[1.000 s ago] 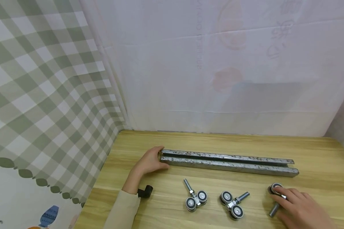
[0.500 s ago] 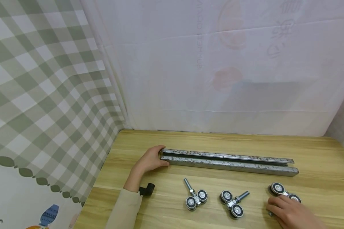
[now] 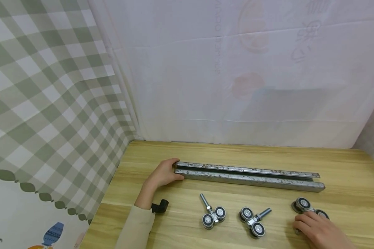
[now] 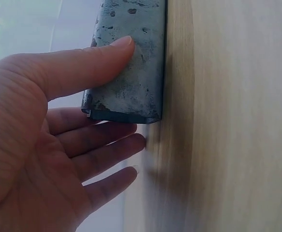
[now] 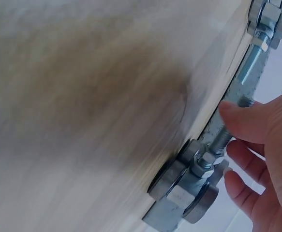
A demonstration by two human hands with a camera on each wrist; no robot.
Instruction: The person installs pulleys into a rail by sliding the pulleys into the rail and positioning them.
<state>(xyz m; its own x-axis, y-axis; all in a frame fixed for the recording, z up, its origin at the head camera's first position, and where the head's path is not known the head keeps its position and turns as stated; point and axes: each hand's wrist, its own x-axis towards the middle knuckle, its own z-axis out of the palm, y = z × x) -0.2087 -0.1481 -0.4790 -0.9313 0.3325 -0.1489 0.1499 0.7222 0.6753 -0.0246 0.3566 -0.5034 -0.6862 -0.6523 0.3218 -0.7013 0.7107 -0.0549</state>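
Note:
A long grey steel channel rail (image 3: 249,180), its surface speckled with dark spots, lies across the wooden table. At its left end my left hand (image 3: 163,174) holds it, thumb (image 4: 102,63) on the near face and some fingers behind. My right hand (image 3: 321,230) pinches the threaded stem (image 5: 222,140) of a roller trolley (image 3: 303,202) at the table's right; in the head view the hand hides that stem. Two similar trolleys lie in front of the rail: the left one (image 3: 213,217) with its stem pointing up-left, the middle one (image 3: 251,221) with its stem up-right.
A black elbow-shaped piece (image 3: 162,206) shows beside the left wrist. Behind the wooden table (image 3: 187,152) hangs a white printed cloth (image 3: 180,86), and a green checked cloth (image 3: 65,110) hangs at the left.
My right hand has shifted round the right trolley, whose stem now lies under the fingers and whose second wheel has come into sight. The left hand and rail have hardly moved.

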